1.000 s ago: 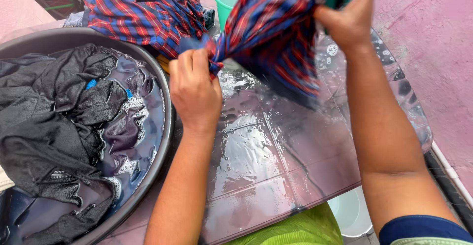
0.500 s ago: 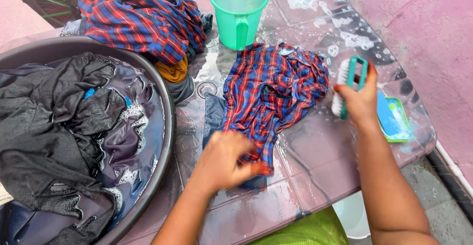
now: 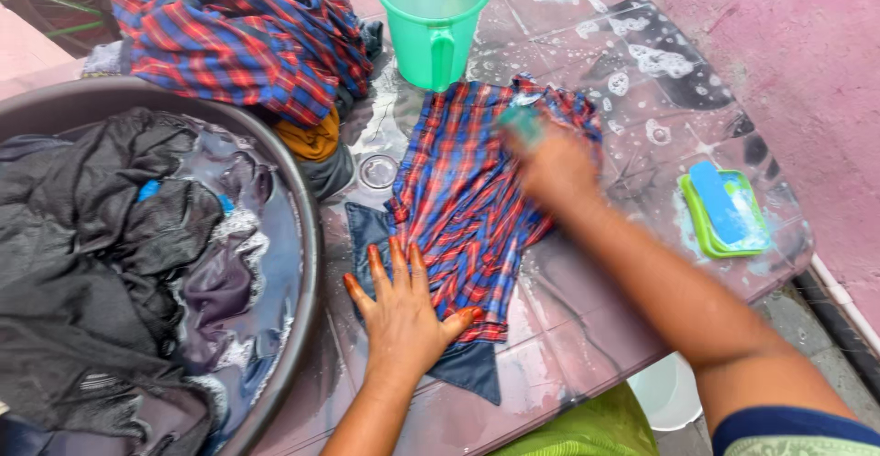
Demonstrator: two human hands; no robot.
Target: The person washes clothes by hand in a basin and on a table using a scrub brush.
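A dark round wash basin [image 3: 307, 236] at far left holds black garments [image 3: 92, 263] in soapy water. Behind it, a bundled plaid shirt [image 3: 238, 39] lies on the wet pink tiled surface [image 3: 587, 309]. The left hand [image 3: 403, 314] lies open, palm down and fingers spread, pressing the near edge of a red-and-blue plaid garment [image 3: 467, 199] spread flat at the surface's centre. A green plastic jug [image 3: 431, 16] stands just behind the garment. The right hand [image 3: 550, 163] (motion-blurred) is closed around a green scrub brush [image 3: 521, 126] on the garment's far end. At right, a green soap dish [image 3: 701, 227] carries a blue soap bar [image 3: 720, 201].
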